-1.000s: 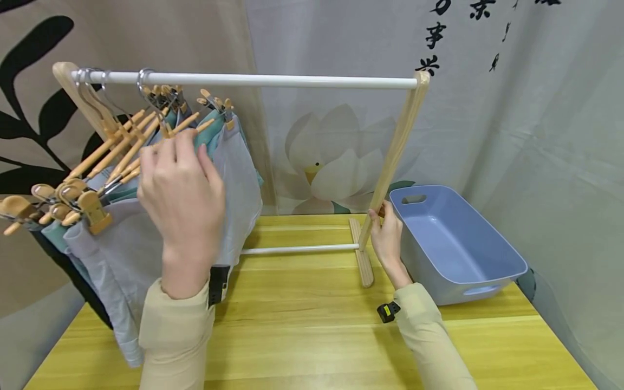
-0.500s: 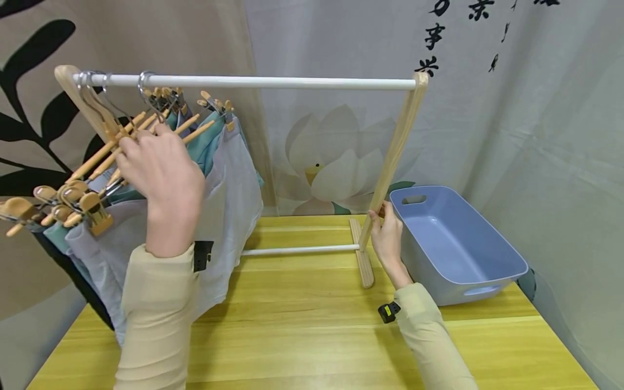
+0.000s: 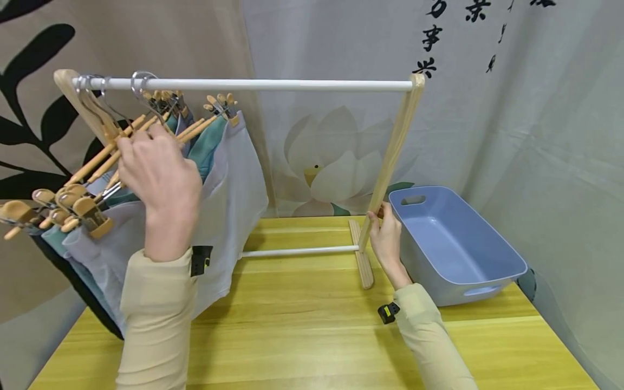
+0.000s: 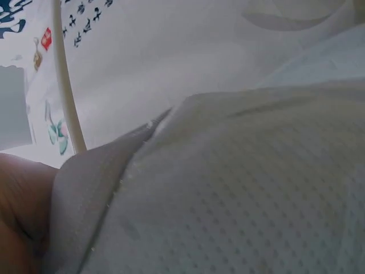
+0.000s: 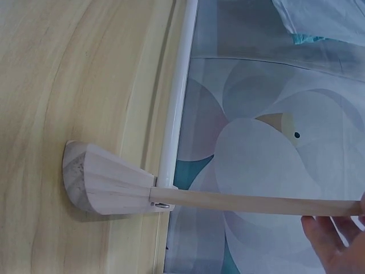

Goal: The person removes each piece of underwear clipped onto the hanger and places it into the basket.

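My left hand (image 3: 158, 184) grips the wooden bar of a clip hanger near its middle, below its metal hook; the fingertips are partly hidden. Several wooden hangers (image 3: 97, 162) hang close together at the left of the rack's white rail (image 3: 273, 85). Their clips hold pale grey, teal and dark garments. A pale grey garment (image 3: 244, 173) hangs right of that hand, and pale cloth (image 4: 239, 188) fills much of the left wrist view. My right hand (image 3: 387, 238) holds the rack's right wooden post (image 3: 397, 143) low down, with fingers at the post (image 5: 256, 204) in the right wrist view.
A blue plastic basket (image 3: 468, 244) stands right of the rack on the yellow wooden table (image 3: 302, 336). The rack's foot (image 3: 362, 260) and white lower bar (image 3: 302, 251) lie in front of a printed curtain (image 3: 331, 38).
My left hand has moved left, from the front hanger's bar toward the bunched hangers. The front hanger has turned slightly, its hook now a little farther left. My right hand stays on the post.
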Demonstrator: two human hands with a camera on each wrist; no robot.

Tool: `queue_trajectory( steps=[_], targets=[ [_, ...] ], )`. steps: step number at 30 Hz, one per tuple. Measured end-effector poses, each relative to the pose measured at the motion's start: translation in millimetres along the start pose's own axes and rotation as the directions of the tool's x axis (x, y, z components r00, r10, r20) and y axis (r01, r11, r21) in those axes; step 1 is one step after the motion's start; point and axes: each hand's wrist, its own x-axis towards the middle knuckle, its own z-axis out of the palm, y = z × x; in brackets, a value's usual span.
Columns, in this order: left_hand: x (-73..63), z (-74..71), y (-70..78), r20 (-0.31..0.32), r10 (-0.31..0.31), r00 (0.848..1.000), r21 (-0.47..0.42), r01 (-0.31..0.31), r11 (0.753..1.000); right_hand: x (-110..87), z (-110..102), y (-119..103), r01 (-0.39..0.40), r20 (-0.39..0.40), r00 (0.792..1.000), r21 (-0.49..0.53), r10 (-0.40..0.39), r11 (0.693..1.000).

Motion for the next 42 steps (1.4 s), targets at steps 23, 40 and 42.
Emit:
queue_trajectory(
  steps=[23,40,42],
  targets=[
    [-22.4,3.5,-2.7,-0.215,0.110,0.971,-0.124,-0.139,0.983,-0.2,0,1,0.025,0.004,1.000,-0.008,-0.025,1.000],
    [-43.3,14.8,-6.1,-0.300,0.201,0.932,-0.165,-0.258,0.952,-0.6,0,1,-0.002,0.014,1.000,0.009,0.002,1.000],
    [-45.7,16.2,-6.3,-0.298,0.209,0.931,-0.168,-0.267,0.949,-0.1,-1,1,-0.005,0.017,1.000,0.011,0.005,1.000]
  ],
)
